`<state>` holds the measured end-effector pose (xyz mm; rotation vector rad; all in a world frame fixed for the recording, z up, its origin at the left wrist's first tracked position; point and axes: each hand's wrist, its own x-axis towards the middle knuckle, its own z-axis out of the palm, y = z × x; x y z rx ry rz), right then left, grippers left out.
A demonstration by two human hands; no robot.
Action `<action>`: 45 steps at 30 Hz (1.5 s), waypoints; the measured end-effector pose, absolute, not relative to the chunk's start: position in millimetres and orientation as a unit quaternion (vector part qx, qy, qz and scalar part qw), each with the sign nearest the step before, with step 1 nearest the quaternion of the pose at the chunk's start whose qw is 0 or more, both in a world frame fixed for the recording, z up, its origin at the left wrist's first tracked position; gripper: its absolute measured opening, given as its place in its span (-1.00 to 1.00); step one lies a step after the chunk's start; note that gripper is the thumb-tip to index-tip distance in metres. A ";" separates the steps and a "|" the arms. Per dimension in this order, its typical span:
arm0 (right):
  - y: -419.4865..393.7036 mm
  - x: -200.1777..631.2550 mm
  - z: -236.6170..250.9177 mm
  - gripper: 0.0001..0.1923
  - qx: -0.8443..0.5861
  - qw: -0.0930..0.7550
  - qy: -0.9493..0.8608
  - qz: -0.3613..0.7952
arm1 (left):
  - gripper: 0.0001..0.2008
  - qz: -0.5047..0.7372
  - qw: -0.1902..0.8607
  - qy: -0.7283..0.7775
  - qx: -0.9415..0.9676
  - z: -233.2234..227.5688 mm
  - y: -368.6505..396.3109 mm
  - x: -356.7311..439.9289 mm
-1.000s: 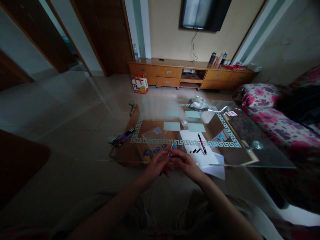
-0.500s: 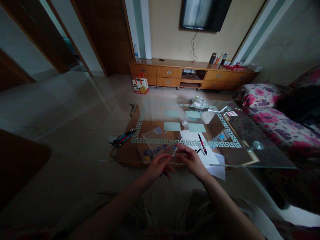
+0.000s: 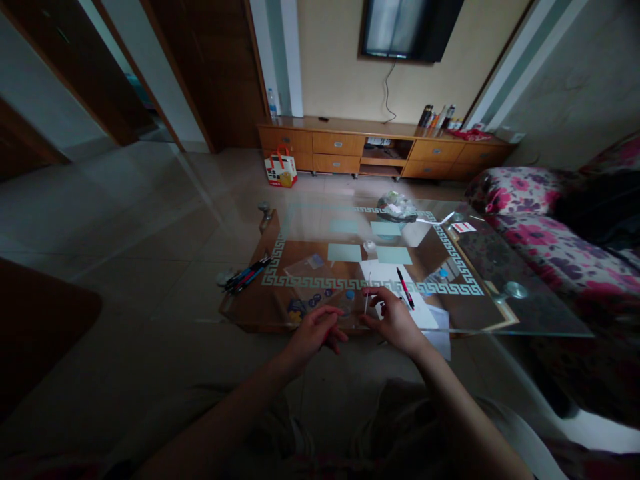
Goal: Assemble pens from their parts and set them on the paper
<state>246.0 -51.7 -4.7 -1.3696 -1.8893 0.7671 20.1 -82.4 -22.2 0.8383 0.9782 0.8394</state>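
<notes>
Pinching a thin pale refill (image 3: 367, 301) between thumb and fingertips, the right hand (image 3: 397, 320) held it almost upright over the near edge of the glass worktop (image 3: 500, 267), likely so the slim rod could be steered by its lower end. The left hand (image 3: 315, 331) sat just left of it, its grip curled closed around what looked like a dark pen barrel (image 3: 327, 339), though only a sliver showed under the fingers and its colour was hard to read in the dim light. The two hands were near but apart, both hanging just off the worktop's near edge, above the person's lap. A white sheet (image 3: 387, 275) lay on the glass just beyond the right hand, probably as a clean spot for small parts; a red and black pen (image 3: 405, 288) rested across it, and the small dark pieces beside it were mostly hidden behind the right hand. A bundle of pens (image 3: 246, 273) lay at the left edge, well apart from the hands. Pale green cards (image 3: 344, 253) sat farther in, and it was hard to tell whether they lay on the glass or on the wooden shelf below, since reflections blurred the two levels. The near corner of the sheet was covered by the right wrist, and both forearms were cut off by the frame's bottom.
</notes>
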 end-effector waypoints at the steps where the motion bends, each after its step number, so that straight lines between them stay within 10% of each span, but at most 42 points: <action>1: -51.7 246.5 -4.8 -0.46 -0.525 0.328 -0.729 0.293 | -0.51 0.380 0.718 0.443 0.379 -22.0 -82.4 20.2; 29: -54.9 238.6 -13.2 -0.74 -0.556 0.109 -0.817 0.106 | -0.56 0.381 0.720 0.448 0.368 -23.3 -82.6 20.8; 45: -69.2 212.7 -7.6 -0.68 -0.436 0.350 -0.794 0.238 | -0.79 0.425 0.799 0.386 0.180 -15.8 -76.7 18.3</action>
